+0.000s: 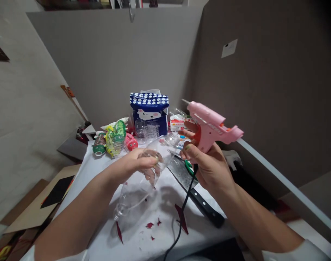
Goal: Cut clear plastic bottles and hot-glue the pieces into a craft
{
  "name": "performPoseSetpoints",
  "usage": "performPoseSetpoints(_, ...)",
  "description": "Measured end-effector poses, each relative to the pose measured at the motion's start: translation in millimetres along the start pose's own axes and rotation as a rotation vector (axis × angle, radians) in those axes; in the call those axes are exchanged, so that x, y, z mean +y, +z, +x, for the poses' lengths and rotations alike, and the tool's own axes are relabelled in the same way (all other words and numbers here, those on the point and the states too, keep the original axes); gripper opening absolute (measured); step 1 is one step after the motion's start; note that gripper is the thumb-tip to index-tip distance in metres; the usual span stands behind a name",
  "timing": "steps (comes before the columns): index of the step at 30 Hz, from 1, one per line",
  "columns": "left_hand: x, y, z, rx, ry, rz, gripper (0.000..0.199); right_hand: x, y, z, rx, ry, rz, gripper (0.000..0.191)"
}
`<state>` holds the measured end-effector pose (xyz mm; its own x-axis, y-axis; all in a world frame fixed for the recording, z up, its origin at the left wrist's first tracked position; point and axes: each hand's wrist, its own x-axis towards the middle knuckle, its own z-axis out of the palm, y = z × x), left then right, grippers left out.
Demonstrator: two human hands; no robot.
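My left hand (146, 163) is wrapped round a clear plastic bottle piece (165, 145) above the middle of the table. A second clear bottle shape (129, 197) slants down toward the lower left, and its link to the held piece is hard to make out. My right hand (203, 156) grips a pink glue gun (209, 123) by its handle, with the metal nozzle pointing up and left. A black cord (185, 203) hangs from the gun's handle. The nozzle and the clear plastic are apart.
On the white cloth (100, 195), a black-handled cleaver (206, 206) lies right of centre beside green scissors (189, 167). Dark red scraps (149, 225) lie near the front. Behind are a blue dotted bag (149, 112), a pink bottle (131, 142) and colourful wrapped bottles (115, 137).
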<state>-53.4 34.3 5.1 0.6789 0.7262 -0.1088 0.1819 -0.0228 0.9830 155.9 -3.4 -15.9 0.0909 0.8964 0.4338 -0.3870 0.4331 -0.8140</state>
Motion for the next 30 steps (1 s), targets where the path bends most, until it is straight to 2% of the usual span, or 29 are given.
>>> performPoseSetpoints(3,-1.9,4.4,4.1,-0.123,-0.028,0.088,0.047,2.8,-4.1,-1.4,-0.077,0.051,-0.097,0.040)
performPoseSetpoints(5,-4.9,5.3,6.7,-0.149,-0.053,0.100,0.050,5.1,-6.8,-2.8,-0.091,0.078,-0.129,0.034)
performPoseSetpoints(9,-13.1,4.6,11.3,-0.142,-0.124,0.040,0.065,11.7,-13.0,-0.8,-0.050,0.138,-0.117,0.023)
performPoseSetpoints(14,-17.8,3.3,13.3,-0.168,-0.184,-0.023,0.083,15.5,-17.3,4.1,-0.046,0.143,-0.076,0.018)
performPoseSetpoints(19,-19.1,1.4,12.8,-0.159,-0.200,-0.076,0.088,15.7,-16.8,1.6,-0.045,0.111,-0.105,0.020)
performPoseSetpoints(24,-17.3,5.4,12.1,-0.126,-0.167,-0.129,0.081,19.9,-16.4,-3.5,-0.119,0.116,-0.168,0.037)
performPoseSetpoints(30,-16.2,9.7,11.7,-0.097,-0.189,-0.160,0.090,30.6,-18.9,-3.0,-0.048,0.153,-0.068,0.032)
